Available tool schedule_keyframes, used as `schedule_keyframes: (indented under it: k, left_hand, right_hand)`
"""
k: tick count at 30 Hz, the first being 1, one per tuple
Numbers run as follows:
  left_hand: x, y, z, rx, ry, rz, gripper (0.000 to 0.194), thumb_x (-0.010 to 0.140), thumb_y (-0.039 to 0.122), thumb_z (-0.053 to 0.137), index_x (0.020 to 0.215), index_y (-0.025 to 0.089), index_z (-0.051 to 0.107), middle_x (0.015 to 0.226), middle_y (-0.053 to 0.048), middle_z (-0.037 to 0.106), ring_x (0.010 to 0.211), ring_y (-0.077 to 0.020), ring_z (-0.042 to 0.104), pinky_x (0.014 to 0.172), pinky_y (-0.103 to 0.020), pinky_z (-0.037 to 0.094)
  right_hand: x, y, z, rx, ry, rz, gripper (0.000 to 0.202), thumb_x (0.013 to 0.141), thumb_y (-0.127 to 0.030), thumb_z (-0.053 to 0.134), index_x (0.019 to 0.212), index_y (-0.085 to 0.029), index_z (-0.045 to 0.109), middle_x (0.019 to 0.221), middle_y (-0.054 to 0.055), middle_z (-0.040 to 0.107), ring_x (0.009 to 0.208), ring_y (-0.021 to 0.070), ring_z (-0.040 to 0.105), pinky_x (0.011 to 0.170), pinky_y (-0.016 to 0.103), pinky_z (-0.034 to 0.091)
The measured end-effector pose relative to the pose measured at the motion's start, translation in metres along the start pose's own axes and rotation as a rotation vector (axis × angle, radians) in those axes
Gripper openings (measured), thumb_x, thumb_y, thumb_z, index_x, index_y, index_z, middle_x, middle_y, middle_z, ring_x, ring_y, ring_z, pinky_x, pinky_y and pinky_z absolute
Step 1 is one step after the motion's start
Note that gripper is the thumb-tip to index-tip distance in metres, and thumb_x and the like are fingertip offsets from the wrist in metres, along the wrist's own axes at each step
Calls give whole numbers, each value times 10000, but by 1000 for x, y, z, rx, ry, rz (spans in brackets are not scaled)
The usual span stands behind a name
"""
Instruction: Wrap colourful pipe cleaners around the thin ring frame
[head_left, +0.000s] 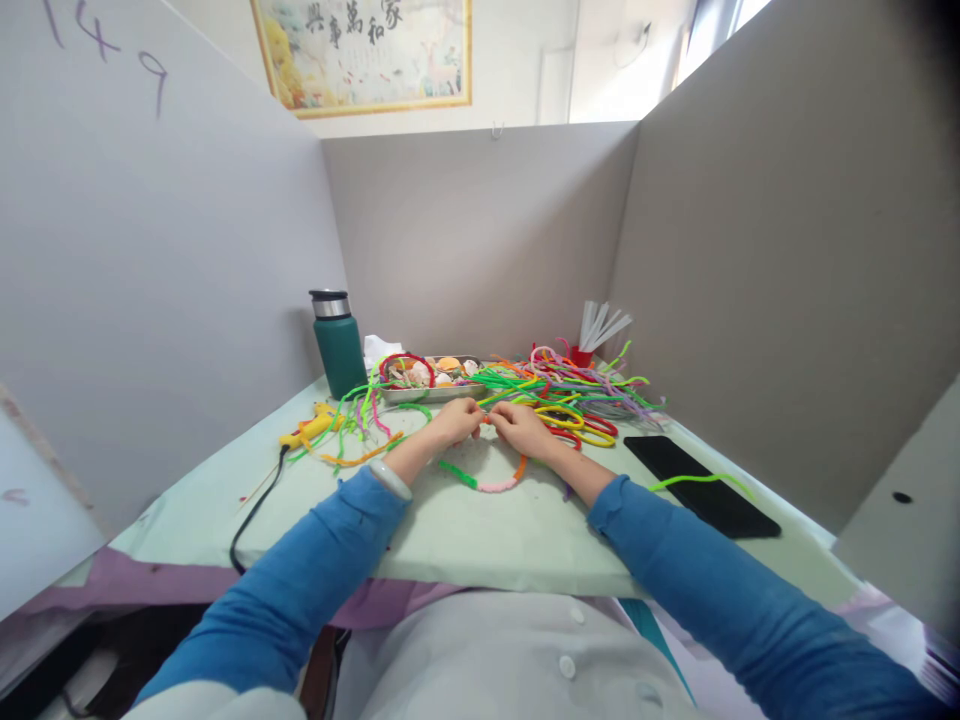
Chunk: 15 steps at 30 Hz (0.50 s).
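My left hand (pixel 456 422) and my right hand (pixel 519 428) meet over the middle of the table, fingertips pinched close together. Between them shows a small orange-red bit of pipe cleaner (pixel 486 420); the fingers partly cover it. A curved pipe cleaner loop (pixel 497 488) with green, pink and orange sections lies on the table just below my hands. Its upper part passes out of sight behind them, so I cannot tell whether it joins the pinched bit. Yellow and red pipe cleaner loops (pixel 577 425) lie beside my right hand.
A metal tray (pixel 435 394) of decorations stands behind my hands, near a green bottle (pixel 340 352). Left lies a yellow glue gun (pixel 306 430) with a black cord. Right are piled pipe cleaners (pixel 517 380), white sticks (pixel 598 328) in a red holder, and a black slab (pixel 690 478). Panels enclose the table.
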<state>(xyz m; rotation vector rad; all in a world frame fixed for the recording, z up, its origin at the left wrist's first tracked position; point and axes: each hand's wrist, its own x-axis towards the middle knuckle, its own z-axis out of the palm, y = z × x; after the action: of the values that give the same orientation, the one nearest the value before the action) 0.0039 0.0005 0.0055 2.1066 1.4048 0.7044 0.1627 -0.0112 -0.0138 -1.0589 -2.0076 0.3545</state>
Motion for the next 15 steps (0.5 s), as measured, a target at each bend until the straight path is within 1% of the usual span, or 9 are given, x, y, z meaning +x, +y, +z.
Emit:
schedule_keyframes:
  k: [7,15]
  left_hand:
    - [-3,4,-1,42,-13,-2,224,800,324,422,775,137,543,611,-9,588,343,-50,379,363,-175,283]
    - [-2,2,0,-71,5,-19,232,790,355,464,741,137,525,582,2,562,343,-41,363,355,-164,268]
  right_hand:
    - [1,0,0,-32,-34,6,212,797,-259,414,655,-164,539,574,-11,542,560,108,451,524,221,288]
    - [1,2,1,3,-10,-11,211,793,-272,423,655,-163,539,571,-15,533,553,103,448,518,216,295]
